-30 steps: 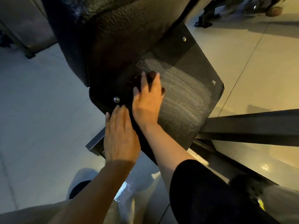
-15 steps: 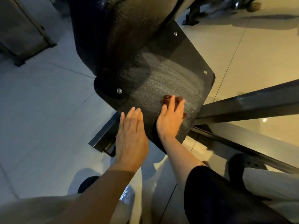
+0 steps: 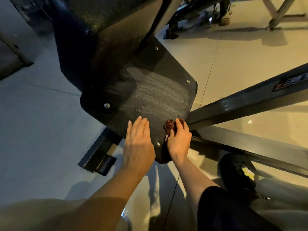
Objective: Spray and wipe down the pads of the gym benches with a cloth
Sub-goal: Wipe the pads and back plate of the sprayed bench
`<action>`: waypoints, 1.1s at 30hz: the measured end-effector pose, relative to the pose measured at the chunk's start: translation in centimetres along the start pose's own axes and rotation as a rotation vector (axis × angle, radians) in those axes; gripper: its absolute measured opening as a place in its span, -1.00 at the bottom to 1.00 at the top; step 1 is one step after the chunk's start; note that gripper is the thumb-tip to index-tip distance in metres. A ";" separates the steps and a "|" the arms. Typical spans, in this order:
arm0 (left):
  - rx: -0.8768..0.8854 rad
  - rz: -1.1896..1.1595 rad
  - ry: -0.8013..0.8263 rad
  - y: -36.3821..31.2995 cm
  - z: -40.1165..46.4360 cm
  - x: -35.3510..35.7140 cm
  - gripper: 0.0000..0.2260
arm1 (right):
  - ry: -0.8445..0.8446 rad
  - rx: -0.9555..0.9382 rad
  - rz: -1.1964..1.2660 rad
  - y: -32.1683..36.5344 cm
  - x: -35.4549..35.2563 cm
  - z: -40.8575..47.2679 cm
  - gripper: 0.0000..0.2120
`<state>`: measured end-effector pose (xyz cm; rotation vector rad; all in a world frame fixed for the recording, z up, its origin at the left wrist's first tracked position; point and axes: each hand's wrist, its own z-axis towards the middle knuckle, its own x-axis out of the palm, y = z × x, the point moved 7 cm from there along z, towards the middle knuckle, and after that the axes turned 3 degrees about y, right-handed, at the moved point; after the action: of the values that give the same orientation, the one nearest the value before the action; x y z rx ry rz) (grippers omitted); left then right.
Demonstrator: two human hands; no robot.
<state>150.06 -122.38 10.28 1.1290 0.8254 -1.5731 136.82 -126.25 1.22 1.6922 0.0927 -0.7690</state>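
A black textured plate [image 3: 150,90] with bolts at its corners juts out below a black padded bench part [image 3: 103,30]. Pale wipe streaks cross its middle. My left hand [image 3: 138,144] lies flat on the plate's near edge, fingers straight and together. My right hand [image 3: 179,139] presses a dark reddish-brown cloth [image 3: 169,125] against the plate's near right corner, its fingers bent over the cloth. No spray bottle is in view.
Dark steel frame beams [image 3: 241,100] run from the plate out to the right, and a foot bracket [image 3: 98,157] sits below on the tiled floor. My black shoe [image 3: 236,170] stands at lower right. Another person's feet [image 3: 223,19] and equipment legs are at the top.
My right hand has dragged the cloth from the plate's upper middle down to its near right corner. My left hand has stayed flat at the near edge while the view shifted.
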 end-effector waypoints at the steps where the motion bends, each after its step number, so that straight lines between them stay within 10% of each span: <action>1: 0.006 -0.018 -0.004 -0.3 0.2 0.2 -0.41 | -0.044 -0.010 0.059 1.1 -0.6 0.2 -0.49; 7: -0.002 -0.111 0.020 -0.8 1.5 1.0 -0.37 | -0.359 -0.119 0.182 5.9 -5.0 1.9 -0.27; 12: 0.006 -0.096 0.006 0.1 2.6 1.5 -0.43 | 0.042 -0.325 0.285 6.0 -0.3 1.9 -0.30; 23: 0.034 0.029 0.086 0.9 5.7 1.8 -0.50 | 0.047 -0.370 0.113 4.9 4.7 4.5 -0.55; 29: 0.042 0.026 0.148 0.8 6.8 1.8 -0.48 | -0.061 0.013 0.168 0.2 2.6 9.5 -0.52; 33: 0.044 0.061 0.178 1.2 7.5 1.9 -0.48 | 0.021 -0.276 0.222 6.5 3.9 8.3 -0.51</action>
<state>149.04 -130.11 11.04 1.3284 0.8687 -1.4618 139.21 -136.84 4.09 1.4204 0.0232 -0.5457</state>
